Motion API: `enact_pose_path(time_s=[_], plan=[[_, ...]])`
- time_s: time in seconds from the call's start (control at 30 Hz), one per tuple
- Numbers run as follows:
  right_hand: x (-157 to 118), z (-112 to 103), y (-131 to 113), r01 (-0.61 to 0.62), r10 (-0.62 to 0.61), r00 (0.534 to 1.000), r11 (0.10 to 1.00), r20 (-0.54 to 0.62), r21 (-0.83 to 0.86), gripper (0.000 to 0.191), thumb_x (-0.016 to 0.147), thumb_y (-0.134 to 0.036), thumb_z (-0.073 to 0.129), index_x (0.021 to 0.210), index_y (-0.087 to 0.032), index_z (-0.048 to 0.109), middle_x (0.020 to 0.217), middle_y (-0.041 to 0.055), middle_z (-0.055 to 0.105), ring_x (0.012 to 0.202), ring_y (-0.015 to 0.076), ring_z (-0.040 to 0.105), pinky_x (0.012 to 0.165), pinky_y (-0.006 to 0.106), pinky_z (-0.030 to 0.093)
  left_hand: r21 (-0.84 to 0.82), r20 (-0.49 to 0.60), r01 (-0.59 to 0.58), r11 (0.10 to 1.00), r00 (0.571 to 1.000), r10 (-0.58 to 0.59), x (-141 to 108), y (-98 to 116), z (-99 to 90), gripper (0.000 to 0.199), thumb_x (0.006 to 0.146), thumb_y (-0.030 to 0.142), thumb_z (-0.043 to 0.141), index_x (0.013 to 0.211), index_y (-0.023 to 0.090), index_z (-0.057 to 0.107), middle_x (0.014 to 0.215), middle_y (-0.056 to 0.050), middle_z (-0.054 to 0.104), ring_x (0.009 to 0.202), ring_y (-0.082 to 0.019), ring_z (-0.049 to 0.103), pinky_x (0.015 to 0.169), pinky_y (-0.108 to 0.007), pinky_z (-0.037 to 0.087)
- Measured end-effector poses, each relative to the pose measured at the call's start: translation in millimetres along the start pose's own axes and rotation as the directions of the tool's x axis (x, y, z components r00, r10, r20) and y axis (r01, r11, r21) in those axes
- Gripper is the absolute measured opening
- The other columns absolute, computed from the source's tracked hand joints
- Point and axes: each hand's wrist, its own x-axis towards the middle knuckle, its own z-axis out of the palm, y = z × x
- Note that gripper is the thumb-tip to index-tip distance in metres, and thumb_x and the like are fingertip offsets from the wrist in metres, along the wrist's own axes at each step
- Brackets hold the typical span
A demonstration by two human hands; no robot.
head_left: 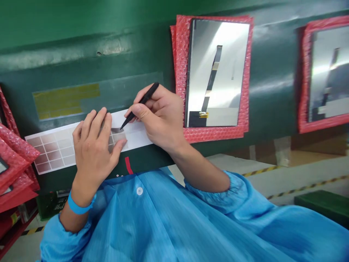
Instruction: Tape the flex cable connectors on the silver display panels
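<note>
A long white sheet (141, 137) with rows of small grey squares (51, 147) lies slanted on the green work surface. My left hand (94, 147) rests flat on it, fingers stretched out, covering some of the squares. In my right hand (165, 118) is a slim black pen-like tool (147, 95), gripped between thumb and fingers. Its pointed tip is at a dark grey square near the right end of the grid, just beyond my left fingers. Whether the tip touches the square I cannot tell.
A flat display panel (229, 80) with a dark ribbon cable lies on pink bubble-wrap bags (215, 135) to the right. Another panel (331, 72) is at the far right. More pink bubble wrap (17, 153) is stacked on the left. The green mat (131, 43) extends behind.
</note>
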Motion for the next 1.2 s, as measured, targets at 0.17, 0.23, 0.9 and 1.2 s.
enact_pose_path(time_s=[0.17, 0.23, 0.9, 1.2], plan=[[-4, -41, -16, 0.084, -0.081, 0.975, 0.996, -0.207, 0.005, 0.041, 0.093, -0.065, 0.083, 0.095, -0.029, 0.063, 0.08, -0.0031, 0.075, 0.059, 0.0147, 0.069, 0.052, 0.028, 0.055, -0.027, -0.023, -0.037, 0.999, 0.999, 0.037, 3, -9, -8.0, 0.068, 0.1, 0.042, 0.075, 0.162, 0.029, 0.052, 0.166, -0.014, 0.058, 0.155, -0.044, 0.051, 0.124, -0.063, 0.04], [-2, -82, -26, 0.095, -0.108, 0.941, 0.994, -0.321, -0.054, 0.041, 0.092, -0.063, 0.084, 0.092, -0.029, 0.062, 0.078, -0.0031, 0.074, 0.056, 0.0144, 0.067, 0.047, 0.027, 0.05, -0.023, -0.022, -0.052, 0.998, 0.998, 0.052, 7, -8, -12.4, 0.066, 0.1, 0.037, 0.075, 0.162, 0.029, 0.054, 0.165, -0.016, 0.058, 0.155, -0.048, 0.051, 0.123, -0.07, 0.041], [-3, -182, -28, -0.192, 0.157, 0.91, 0.98, -0.384, -0.053, 0.032, 0.09, -0.047, 0.092, 0.081, -0.025, 0.07, 0.074, -0.0009, 0.077, 0.05, 0.012, 0.065, 0.044, 0.023, 0.055, -0.178, -0.161, -0.199, 0.964, 0.972, 0.171, 79, 136, 57.0, 0.027, 0.099, 0.015, 0.071, 0.124, 0.019, 0.079, 0.116, -0.015, 0.071, 0.109, -0.03, 0.066, 0.091, -0.048, 0.058], [-3, -173, -36, -0.213, 0.174, 0.864, 0.977, -0.472, -0.029, 0.024, 0.093, -0.028, 0.089, 0.078, -0.025, 0.071, 0.07, -0.0011, 0.076, 0.051, 0.0132, 0.066, 0.046, 0.026, 0.056, -0.192, -0.123, -0.2, 0.961, 0.976, 0.178, 78, 137, 55.1, 0.033, 0.095, 0.014, 0.075, 0.128, 0.017, 0.078, 0.122, -0.017, 0.072, 0.113, -0.034, 0.067, 0.099, -0.055, 0.055]])
